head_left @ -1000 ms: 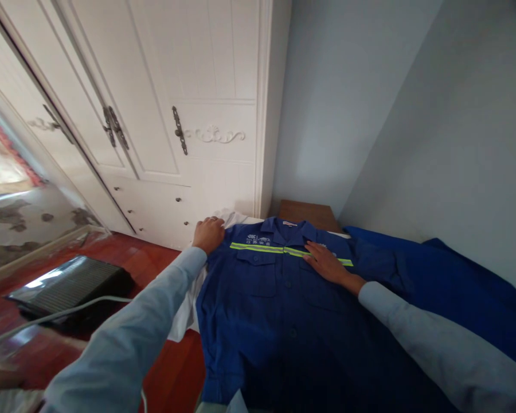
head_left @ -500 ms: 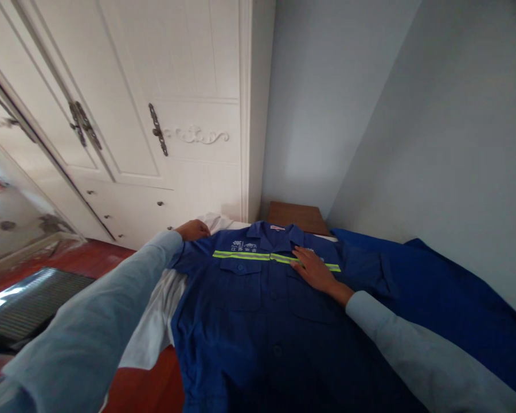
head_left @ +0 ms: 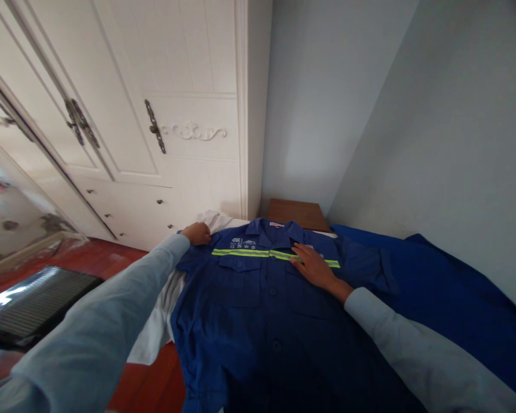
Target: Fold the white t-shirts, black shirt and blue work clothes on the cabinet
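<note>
A dark blue short-sleeved work shirt (head_left: 245, 321) lies spread front side up, its collar at the far end. A yellow-green reflective stripe (head_left: 241, 252) crosses its chest, with white lettering above. At the shoulder of the left-hand sleeve, my left hand (head_left: 196, 233) is closed on the shirt fabric; its fingertips are partly hidden. My right hand (head_left: 313, 268) rests flat on the other side of the chest, over the stripe, fingers stretched out. White cloth (head_left: 155, 332) shows from under the shirt on the left.
A white wardrobe (head_left: 189, 69) with dark handles stands ahead on the left. A brown wooden stool or box top (head_left: 298, 212) sits in the corner by the grey wall (head_left: 447, 143). Blue fabric (head_left: 438, 281) spreads to the right. A black ribbed object (head_left: 38, 310) lies on the reddish floor (head_left: 150, 378).
My left hand has shifted slightly to the right along the sleeve toward the shoulder, drawing the sleeve in a little. My right hand stays flat on the chest.
</note>
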`<state>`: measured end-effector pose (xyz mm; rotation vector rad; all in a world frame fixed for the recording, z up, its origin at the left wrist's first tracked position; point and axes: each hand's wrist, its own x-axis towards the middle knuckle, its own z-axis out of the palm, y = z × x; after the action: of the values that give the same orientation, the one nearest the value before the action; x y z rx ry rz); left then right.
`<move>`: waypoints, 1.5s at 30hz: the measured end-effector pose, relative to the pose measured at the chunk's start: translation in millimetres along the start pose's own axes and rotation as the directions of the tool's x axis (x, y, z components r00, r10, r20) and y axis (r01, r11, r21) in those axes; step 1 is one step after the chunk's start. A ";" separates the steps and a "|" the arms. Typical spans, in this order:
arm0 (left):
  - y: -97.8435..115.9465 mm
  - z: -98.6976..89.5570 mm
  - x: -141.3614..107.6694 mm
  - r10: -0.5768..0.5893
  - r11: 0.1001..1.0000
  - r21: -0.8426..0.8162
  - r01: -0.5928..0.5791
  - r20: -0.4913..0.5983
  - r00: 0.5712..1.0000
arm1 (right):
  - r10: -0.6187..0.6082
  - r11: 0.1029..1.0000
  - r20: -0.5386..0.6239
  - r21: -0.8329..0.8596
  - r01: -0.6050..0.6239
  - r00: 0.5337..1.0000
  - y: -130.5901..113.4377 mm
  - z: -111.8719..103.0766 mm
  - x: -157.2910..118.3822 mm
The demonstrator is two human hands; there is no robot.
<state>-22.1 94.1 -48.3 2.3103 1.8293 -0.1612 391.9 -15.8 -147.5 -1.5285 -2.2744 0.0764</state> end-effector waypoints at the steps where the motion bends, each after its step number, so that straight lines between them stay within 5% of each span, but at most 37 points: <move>1: 0.9 -1.2 -0.8 -0.015 1.000 -0.008 0.015 -0.012 1.000 | 0.001 1.000 0.004 0.002 -0.001 1.000 -0.1 -0.3 0.0; 10: -11.9 -23.8 -1.4 -0.163 0.980 -0.135 0.144 -0.144 0.976 | -0.006 1.000 0.010 -0.004 0.006 1.000 -1.4 -2.1 -0.8; 18: -15.9 -13.3 4.8 -0.227 0.972 -0.123 0.201 -0.256 0.940 | 0.003 1.000 -0.004 0.013 -0.003 1.000 1.5 0.7 -1.4; 23: -15.2 -6.7 -5.5 -0.101 0.990 -0.128 0.067 -0.278 0.955 | -0.006 1.000 -0.027 0.011 0.006 1.000 1.4 0.6 -1.8; 28: -19.9 -5.9 -5.1 0.161 0.979 -0.108 -0.175 -0.129 0.979 | 0.003 1.000 -0.003 0.008 -0.003 1.000 -1.1 -2.7 -1.3; 33: -24.7 -4.1 1.0 0.067 0.997 -0.027 -0.074 -0.212 0.975 | 0.017 1.000 0.021 0.004 -0.017 1.000 -4.1 -5.4 -0.6; 39: -8.2 6.2 -7.7 -0.033 0.977 0.185 0.103 -0.349 0.936 | 0.061 0.998 0.055 -0.033 -0.060 0.997 -6.8 -9.2 -7.6; 45: 28.6 6.3 -1.5 0.051 0.972 0.227 0.061 -0.457 0.888 | 0.105 0.994 0.154 0.010 -0.108 0.983 -9.3 -20.3 -6.9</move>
<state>5.6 85.0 -51.8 2.6890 2.1291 0.2034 393.1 -29.3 -128.4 -1.6867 -2.2990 0.2519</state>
